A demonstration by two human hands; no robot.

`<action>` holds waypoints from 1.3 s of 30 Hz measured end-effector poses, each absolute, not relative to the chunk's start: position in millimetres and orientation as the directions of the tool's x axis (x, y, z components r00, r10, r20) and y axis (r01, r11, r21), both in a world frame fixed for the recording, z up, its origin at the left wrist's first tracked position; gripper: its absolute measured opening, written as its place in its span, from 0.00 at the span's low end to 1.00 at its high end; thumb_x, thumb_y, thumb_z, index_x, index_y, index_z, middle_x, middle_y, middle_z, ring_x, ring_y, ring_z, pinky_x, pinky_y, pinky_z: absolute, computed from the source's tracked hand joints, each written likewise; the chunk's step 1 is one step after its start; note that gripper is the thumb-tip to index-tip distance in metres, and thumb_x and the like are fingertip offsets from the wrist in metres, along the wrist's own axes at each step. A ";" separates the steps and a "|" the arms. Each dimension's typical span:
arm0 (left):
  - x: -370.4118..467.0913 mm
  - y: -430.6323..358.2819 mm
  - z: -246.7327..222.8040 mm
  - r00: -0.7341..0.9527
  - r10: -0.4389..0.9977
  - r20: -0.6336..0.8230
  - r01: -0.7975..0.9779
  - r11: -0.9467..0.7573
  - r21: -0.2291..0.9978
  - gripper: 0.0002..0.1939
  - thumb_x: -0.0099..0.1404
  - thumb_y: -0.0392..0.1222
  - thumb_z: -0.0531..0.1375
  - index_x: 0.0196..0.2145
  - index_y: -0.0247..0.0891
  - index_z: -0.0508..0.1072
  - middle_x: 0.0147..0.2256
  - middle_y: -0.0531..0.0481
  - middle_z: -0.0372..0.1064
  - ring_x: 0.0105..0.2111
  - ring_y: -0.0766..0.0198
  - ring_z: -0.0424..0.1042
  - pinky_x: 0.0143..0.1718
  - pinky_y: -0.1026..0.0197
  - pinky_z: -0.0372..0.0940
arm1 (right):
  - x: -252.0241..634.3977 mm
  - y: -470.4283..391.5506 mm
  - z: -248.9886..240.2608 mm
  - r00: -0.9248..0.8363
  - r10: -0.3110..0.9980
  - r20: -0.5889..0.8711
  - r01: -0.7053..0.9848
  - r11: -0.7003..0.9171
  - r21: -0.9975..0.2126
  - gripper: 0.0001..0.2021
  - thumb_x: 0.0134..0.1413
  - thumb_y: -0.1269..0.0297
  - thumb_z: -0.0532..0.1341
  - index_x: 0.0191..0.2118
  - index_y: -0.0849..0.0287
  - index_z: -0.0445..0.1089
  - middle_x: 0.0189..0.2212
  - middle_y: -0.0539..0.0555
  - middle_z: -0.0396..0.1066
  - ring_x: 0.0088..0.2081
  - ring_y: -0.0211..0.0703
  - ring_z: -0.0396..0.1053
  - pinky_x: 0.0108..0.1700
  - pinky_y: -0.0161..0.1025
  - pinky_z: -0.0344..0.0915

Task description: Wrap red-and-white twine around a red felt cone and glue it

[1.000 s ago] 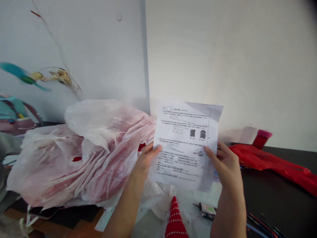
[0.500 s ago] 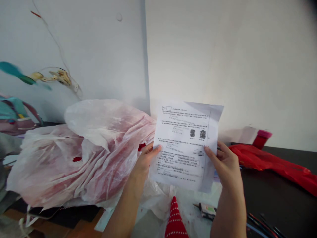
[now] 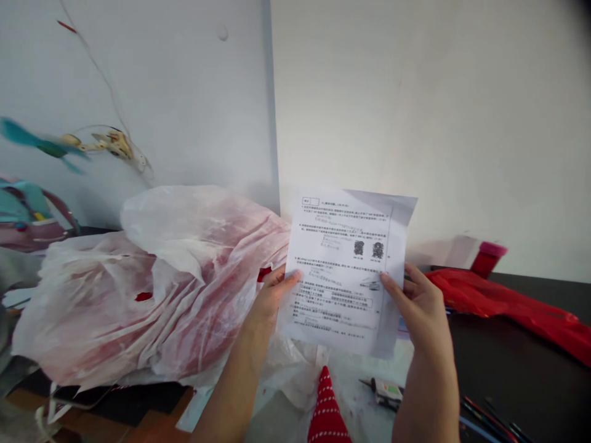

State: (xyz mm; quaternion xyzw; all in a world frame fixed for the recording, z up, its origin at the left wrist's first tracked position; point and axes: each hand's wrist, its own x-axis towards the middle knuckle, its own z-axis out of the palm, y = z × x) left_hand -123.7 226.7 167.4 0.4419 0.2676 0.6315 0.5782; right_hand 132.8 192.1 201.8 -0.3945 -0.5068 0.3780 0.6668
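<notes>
While both of my hands are raised in front of the white wall point(image 3: 462, 123), they share one printed sheet point(image 3: 344, 264). My left hand point(image 3: 270, 301) is closed on its left edge, thumb on the printed face and the other fingers behind it. My right hand point(image 3: 422, 307) pinches the right edge the same way, thumb forward, fingers curled behind. I see the sheet upright, facing me, held clear above the dark table point(image 3: 508, 369), with its top right corner bent back.

Left of the sheet lies a big translucent plastic bag point(image 3: 152, 283), bulging, with something red showing through the film; what it is I cannot tell. A loose red plastic bag point(image 3: 503, 304) lies flat on the table to the right, and I cannot see inside it. Behind it stands a small red container point(image 3: 487, 258) with a pink lid, shut. Below the sheet pokes up a red cone with white dots point(image 3: 327, 409).
</notes>
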 end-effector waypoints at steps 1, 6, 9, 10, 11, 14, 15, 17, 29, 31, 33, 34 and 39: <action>-123.7 226.7 167.7 0.060 0.967 0.249 -0.494 -0.188 0.849 0.14 0.57 0.42 0.72 0.40 0.34 0.80 0.36 0.42 0.81 0.34 0.49 0.81 0.35 0.54 0.73 | 133.4 192.7 201.3 0.195 0.906 0.377 -0.103 0.401 -0.910 0.22 0.50 0.54 0.73 0.49 0.57 0.73 0.32 0.55 0.82 0.28 0.52 0.79 0.30 0.47 0.78; -123.1 226.4 168.8 0.060 0.965 0.254 -0.501 -0.191 0.844 0.14 0.56 0.42 0.72 0.39 0.33 0.80 0.35 0.42 0.81 0.32 0.51 0.80 0.34 0.55 0.72 | 135.4 194.5 199.2 0.178 0.908 0.379 -0.094 0.399 -0.912 0.22 0.51 0.54 0.72 0.49 0.55 0.73 0.33 0.55 0.82 0.30 0.53 0.80 0.31 0.46 0.79; -123.0 226.1 169.1 0.061 0.966 0.249 -0.508 -0.185 0.841 0.14 0.56 0.42 0.72 0.39 0.33 0.80 0.35 0.42 0.81 0.33 0.50 0.80 0.34 0.55 0.72 | 136.2 194.8 198.8 0.172 0.909 0.379 -0.076 0.396 -0.915 0.22 0.51 0.53 0.72 0.49 0.55 0.73 0.34 0.56 0.82 0.30 0.53 0.80 0.32 0.47 0.79; -123.1 226.2 169.2 0.063 0.967 0.246 -0.508 -0.182 0.842 0.14 0.56 0.42 0.72 0.39 0.33 0.80 0.35 0.41 0.81 0.33 0.50 0.80 0.34 0.55 0.72 | 136.3 194.9 198.7 0.172 0.908 0.381 -0.070 0.397 -0.915 0.21 0.51 0.53 0.72 0.49 0.55 0.73 0.34 0.56 0.82 0.30 0.53 0.80 0.33 0.47 0.79; -123.2 226.2 169.1 0.062 0.968 0.244 -0.506 -0.180 0.843 0.14 0.56 0.42 0.72 0.39 0.33 0.80 0.35 0.41 0.81 0.33 0.50 0.80 0.33 0.55 0.72 | 136.4 194.9 198.7 0.173 0.907 0.383 -0.067 0.399 -0.915 0.21 0.51 0.53 0.72 0.49 0.55 0.73 0.34 0.56 0.82 0.30 0.53 0.80 0.33 0.47 0.79; -123.6 226.6 168.6 0.061 0.970 0.237 -0.504 -0.175 0.846 0.14 0.56 0.42 0.72 0.39 0.33 0.80 0.35 0.42 0.81 0.34 0.50 0.80 0.33 0.55 0.72 | 136.3 194.9 198.9 0.177 0.909 0.378 -0.071 0.395 -0.916 0.22 0.50 0.53 0.72 0.49 0.55 0.73 0.34 0.56 0.82 0.30 0.54 0.80 0.31 0.47 0.79; -123.7 226.7 168.3 0.061 0.970 0.236 -0.505 -0.174 0.846 0.15 0.56 0.42 0.72 0.40 0.33 0.80 0.35 0.42 0.81 0.34 0.49 0.80 0.33 0.55 0.72 | 136.2 194.9 198.9 0.179 0.909 0.376 -0.073 0.394 -0.916 0.22 0.50 0.53 0.72 0.49 0.55 0.73 0.34 0.56 0.82 0.30 0.55 0.80 0.32 0.47 0.79; -123.9 226.7 167.8 0.060 0.971 0.233 -0.507 -0.171 0.845 0.16 0.56 0.42 0.72 0.41 0.33 0.80 0.36 0.42 0.81 0.35 0.49 0.81 0.33 0.55 0.72 | 136.3 194.7 198.9 0.176 0.910 0.376 -0.078 0.394 -0.916 0.22 0.50 0.53 0.72 0.49 0.55 0.73 0.34 0.57 0.82 0.31 0.55 0.80 0.32 0.47 0.79; -124.1 226.2 168.1 0.056 0.968 0.245 -0.498 -0.186 0.847 0.17 0.57 0.42 0.71 0.45 0.34 0.80 0.38 0.40 0.81 0.39 0.46 0.81 0.38 0.51 0.74 | 135.1 195.7 198.5 0.187 0.909 0.372 -0.077 0.391 -0.917 0.25 0.50 0.53 0.72 0.51 0.56 0.72 0.34 0.57 0.82 0.31 0.54 0.80 0.31 0.46 0.79; -124.3 226.1 167.9 0.046 0.969 0.241 -0.497 -0.187 0.847 0.18 0.57 0.42 0.71 0.45 0.35 0.80 0.38 0.40 0.81 0.39 0.45 0.80 0.38 0.51 0.74 | 135.2 196.2 198.0 0.188 0.912 0.366 -0.086 0.386 -0.918 0.26 0.49 0.53 0.73 0.52 0.56 0.71 0.33 0.57 0.82 0.30 0.54 0.80 0.31 0.46 0.79; -124.7 226.4 167.6 0.045 0.970 0.238 -0.495 -0.185 0.849 0.18 0.57 0.43 0.72 0.45 0.35 0.80 0.38 0.41 0.81 0.39 0.45 0.80 0.39 0.50 0.74 | 135.8 196.9 197.4 0.186 0.914 0.360 -0.093 0.382 -0.920 0.26 0.48 0.53 0.73 0.52 0.56 0.71 0.33 0.56 0.82 0.30 0.54 0.80 0.31 0.47 0.79; -124.9 226.7 167.4 0.049 0.970 0.237 -0.496 -0.182 0.849 0.19 0.56 0.43 0.72 0.45 0.35 0.80 0.38 0.41 0.81 0.39 0.45 0.80 0.40 0.50 0.74 | 136.0 197.1 197.2 0.185 0.914 0.360 -0.096 0.381 -0.920 0.27 0.48 0.53 0.73 0.52 0.56 0.71 0.33 0.56 0.82 0.30 0.53 0.80 0.32 0.47 0.79; -125.1 227.5 166.3 0.055 0.970 0.238 -0.499 -0.180 0.848 0.18 0.57 0.42 0.72 0.45 0.36 0.81 0.39 0.41 0.81 0.40 0.46 0.80 0.41 0.49 0.73 | 134.9 195.5 198.1 0.187 0.913 0.364 -0.090 0.384 -0.919 0.26 0.48 0.52 0.73 0.51 0.56 0.71 0.34 0.56 0.82 0.31 0.54 0.80 0.33 0.47 0.79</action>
